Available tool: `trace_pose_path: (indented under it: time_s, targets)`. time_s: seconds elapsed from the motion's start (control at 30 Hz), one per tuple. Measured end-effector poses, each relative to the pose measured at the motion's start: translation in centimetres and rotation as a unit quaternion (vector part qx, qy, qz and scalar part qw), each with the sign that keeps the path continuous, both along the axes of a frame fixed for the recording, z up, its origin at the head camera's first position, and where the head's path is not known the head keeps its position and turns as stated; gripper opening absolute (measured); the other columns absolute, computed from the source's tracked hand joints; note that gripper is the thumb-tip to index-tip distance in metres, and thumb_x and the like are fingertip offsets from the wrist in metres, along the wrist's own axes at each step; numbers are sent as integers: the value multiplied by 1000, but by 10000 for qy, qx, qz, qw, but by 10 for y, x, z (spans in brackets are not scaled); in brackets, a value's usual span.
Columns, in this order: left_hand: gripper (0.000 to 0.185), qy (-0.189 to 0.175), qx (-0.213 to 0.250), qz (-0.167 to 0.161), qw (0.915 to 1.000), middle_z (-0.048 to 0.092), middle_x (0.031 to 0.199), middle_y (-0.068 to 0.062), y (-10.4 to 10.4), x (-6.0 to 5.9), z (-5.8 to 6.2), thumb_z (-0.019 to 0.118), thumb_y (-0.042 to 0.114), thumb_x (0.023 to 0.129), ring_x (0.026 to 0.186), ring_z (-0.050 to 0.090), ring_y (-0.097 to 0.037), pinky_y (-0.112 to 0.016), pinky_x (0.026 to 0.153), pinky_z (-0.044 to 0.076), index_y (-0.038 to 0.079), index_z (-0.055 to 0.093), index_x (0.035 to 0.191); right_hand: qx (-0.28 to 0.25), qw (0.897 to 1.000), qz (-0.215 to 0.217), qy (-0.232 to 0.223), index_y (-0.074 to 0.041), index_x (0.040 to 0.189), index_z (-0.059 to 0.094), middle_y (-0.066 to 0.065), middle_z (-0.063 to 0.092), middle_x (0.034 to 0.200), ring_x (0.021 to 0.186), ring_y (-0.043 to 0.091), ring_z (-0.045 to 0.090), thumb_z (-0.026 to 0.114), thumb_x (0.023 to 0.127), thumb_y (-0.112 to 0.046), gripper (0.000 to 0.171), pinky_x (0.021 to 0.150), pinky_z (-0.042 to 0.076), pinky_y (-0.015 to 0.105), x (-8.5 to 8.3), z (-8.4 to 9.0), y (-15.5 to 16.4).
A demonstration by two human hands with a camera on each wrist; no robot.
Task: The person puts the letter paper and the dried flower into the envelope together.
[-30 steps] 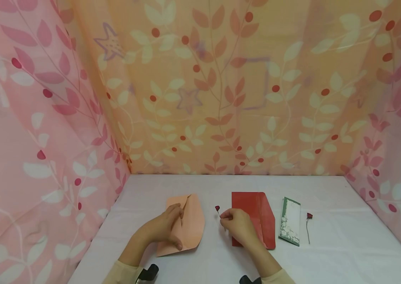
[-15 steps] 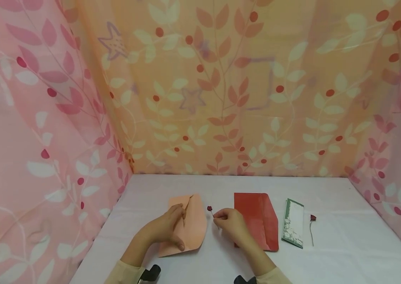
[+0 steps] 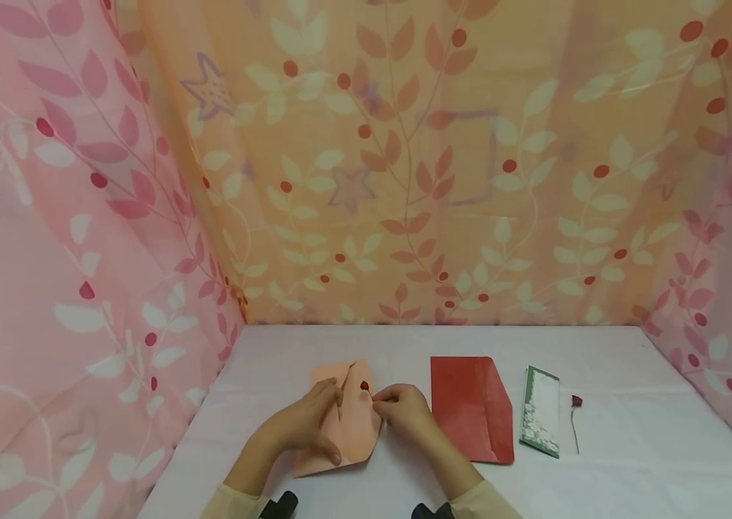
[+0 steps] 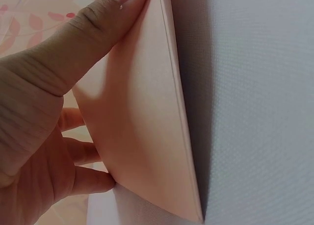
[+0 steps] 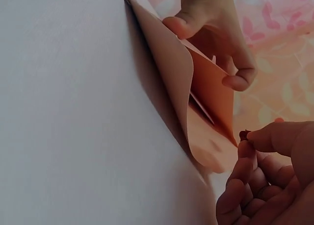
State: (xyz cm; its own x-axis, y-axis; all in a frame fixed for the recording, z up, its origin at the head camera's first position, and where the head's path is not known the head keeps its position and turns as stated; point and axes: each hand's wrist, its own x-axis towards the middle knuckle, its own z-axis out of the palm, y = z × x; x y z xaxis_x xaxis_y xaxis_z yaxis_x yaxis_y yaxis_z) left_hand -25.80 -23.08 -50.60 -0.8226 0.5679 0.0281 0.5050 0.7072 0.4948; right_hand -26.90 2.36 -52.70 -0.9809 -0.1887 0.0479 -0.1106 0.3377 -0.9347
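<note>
A: Status of the left hand (image 3: 304, 427)?

B: It grips the peach envelope (image 3: 349, 425) on the white bench (image 3: 632, 461), thumb and fingers curled round its left edge and holding the mouth apart. The right-wrist view shows the gap between the 2 paper layers.

A: And the right hand (image 3: 405, 409)?

B: Its fingers (image 5: 244, 156) pinch the stem of a small red flower (image 3: 364, 386). Compared with 1 second ago, the hand has travelled left from over the red envelope (image 3: 472, 407). The flower head now sits above the peach envelope's opening, not yet inside.

A: Meaning?

B: In my judgement, insertion is the step in hand. The green card (image 3: 541, 411) and the 2nd flower (image 3: 576, 401) lie untouched at the right.
</note>
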Motion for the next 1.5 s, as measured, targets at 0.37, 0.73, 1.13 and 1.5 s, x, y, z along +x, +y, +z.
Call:
trace_pose_path:
  time_s: [0.37,0.73,1.13,1.5]
  targets:
    - [91,80,-120,-46,9999,37,156,-15,-1,-1,-4,89,66,55,139,45,-29,-49,110,45,19,45,119,-196,9992,-54,-338,-7,89,76,-3,62,64,55,9,57,71,80,-9,11,47,47,25,-10,-15,-29]
    - [91,279,-142,-101,9995,37,155,-19,-3,-1,-7,90,63,56,140,46,-35,-49,108,48,18,45,122,-737,9945,-65,-740,-4,91,71,12,68,65,52,17,67,68,85,-6,8,44,56,35,-11,-17,-47]
    - [93,408,-91,-241,9988,41,134,0,-4,-3,-9,88,65,57,117,50,-15,-35,101,50,16,42,122,-704,9961,-8,-528,-4,87,71,9,67,62,47,15,64,68,86,-5,4,41,54,33,-10,-23,-65]
    - [96,349,50,-208,9992,40,139,-3,-6,-4,-9,88,64,57,127,47,-19,-44,110,46,13,42,124,-106,9995,17,-302,-9,75,76,5,66,55,43,10,59,71,78,-6,6,39,50,29,-9,-16,-67]
